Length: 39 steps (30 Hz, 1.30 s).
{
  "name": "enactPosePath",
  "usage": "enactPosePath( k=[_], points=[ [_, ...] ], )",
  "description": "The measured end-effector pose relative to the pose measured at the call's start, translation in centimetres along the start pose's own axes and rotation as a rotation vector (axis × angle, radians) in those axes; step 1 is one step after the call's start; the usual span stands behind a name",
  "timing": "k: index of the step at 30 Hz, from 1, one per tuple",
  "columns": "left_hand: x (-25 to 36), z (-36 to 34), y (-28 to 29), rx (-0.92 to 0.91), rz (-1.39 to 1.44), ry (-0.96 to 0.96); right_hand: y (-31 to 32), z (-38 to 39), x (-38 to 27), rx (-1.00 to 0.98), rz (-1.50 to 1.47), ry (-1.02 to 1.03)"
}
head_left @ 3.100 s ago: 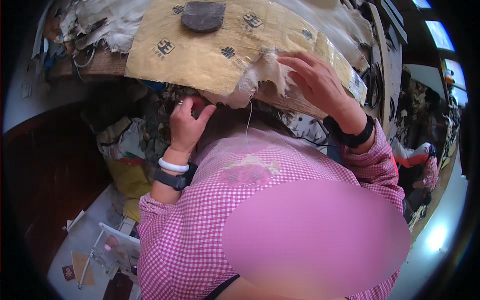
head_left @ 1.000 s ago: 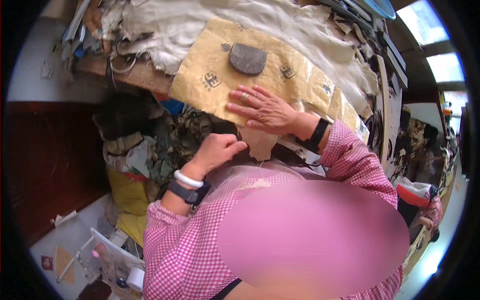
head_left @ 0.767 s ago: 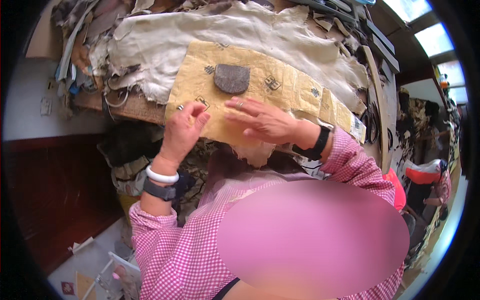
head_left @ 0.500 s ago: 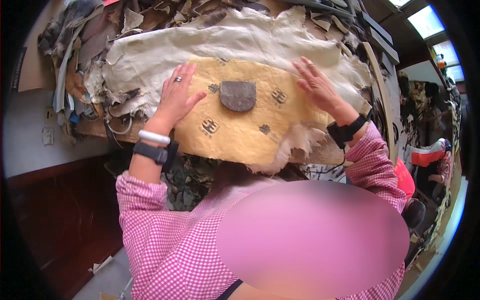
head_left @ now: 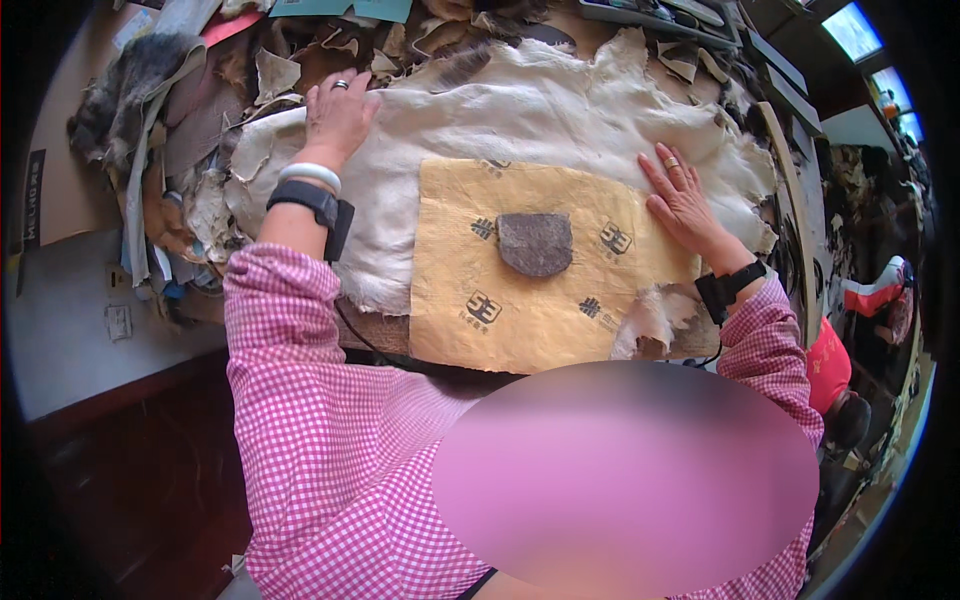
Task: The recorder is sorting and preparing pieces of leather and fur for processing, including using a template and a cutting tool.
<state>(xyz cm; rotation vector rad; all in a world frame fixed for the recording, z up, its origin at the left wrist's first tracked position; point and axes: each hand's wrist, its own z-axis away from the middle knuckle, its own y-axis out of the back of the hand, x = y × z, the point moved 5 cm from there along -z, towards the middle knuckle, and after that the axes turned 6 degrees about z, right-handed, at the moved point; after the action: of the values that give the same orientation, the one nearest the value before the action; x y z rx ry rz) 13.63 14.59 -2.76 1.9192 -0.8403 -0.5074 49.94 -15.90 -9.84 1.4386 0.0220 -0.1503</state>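
A pale hide (head_left: pixel 460 115) is spread over the worktable, its wavy edge uneven. On top of it lies a sheet of yellow printed paper (head_left: pixel 450 260) that hangs toward my body. A dark grey, half-round stone (head_left: pixel 535 245) rests on the paper. My left hand (head_left: pixel 340 115) is at the hide's far left edge, its fingers bent over the edge and slightly apart; the fingertips are partly hidden. My right hand (head_left: pixel 688 205) lies flat with fingers stretched, touching the paper's right edge and the hide beside it.
Fur and leather scraps (head_left: pixel 140 90) heap up along the left and far side. A grey tray (head_left: pixel 665 20) with small items stands at the back right. A long wooden strip (head_left: pixel 785 190) runs along the right. A red object (head_left: pixel 828 365) is at the far right.
My left hand has left the paper's left edge and reached farther to the hide's far edge. My right hand has come down flat. Paper and stone appear shifted right and nearer in view.
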Motion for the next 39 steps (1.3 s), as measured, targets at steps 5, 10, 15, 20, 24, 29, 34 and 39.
enactPosePath(
  k=[5, 10, 15, 20, 24, 29, 34, 39],
  points=[
    [-1.5, -1.1, -1.9, -0.627, -0.025, 0.153, 0.1, 0.0, -0.1, -0.019, 0.000, -0.020],
    [-1.3, -1.3, -1.7, -0.607, 0.136, 0.058, -0.1, 0.1, 0.2, -0.013, -0.005, -0.019],
    [-2.5, -1.7, -2.6, -0.833, 0.601, 0.379, -0.2, -0.1, 0.3, -0.003, -0.016, -0.013],
    [-5.0, -2.3, -3.6, -0.466, 0.500, 0.291, -0.4, -0.3, 0.5, 0.011, 0.002, -0.008],
    [-3.7, -2.5, -3.8, -0.372, 0.169, 0.201, -0.4, -0.3, 0.6, 0.005, 0.010, -0.008],
    [-3.1, -2.2, -4.5, -0.177, -0.004, 0.107, -0.5, -0.5, 0.7, 0.006, 0.007, -0.014],
    [-3.2, -2.5, -4.6, -0.111, -0.041, 0.107, -0.7, -0.8, 1.4, 0.022, 0.060, -0.017],
    [-2.8, -2.2, -4.4, -0.141, -0.096, 0.199, -0.8, -1.6, 1.1, -0.017, 0.017, -0.047]
  ],
)
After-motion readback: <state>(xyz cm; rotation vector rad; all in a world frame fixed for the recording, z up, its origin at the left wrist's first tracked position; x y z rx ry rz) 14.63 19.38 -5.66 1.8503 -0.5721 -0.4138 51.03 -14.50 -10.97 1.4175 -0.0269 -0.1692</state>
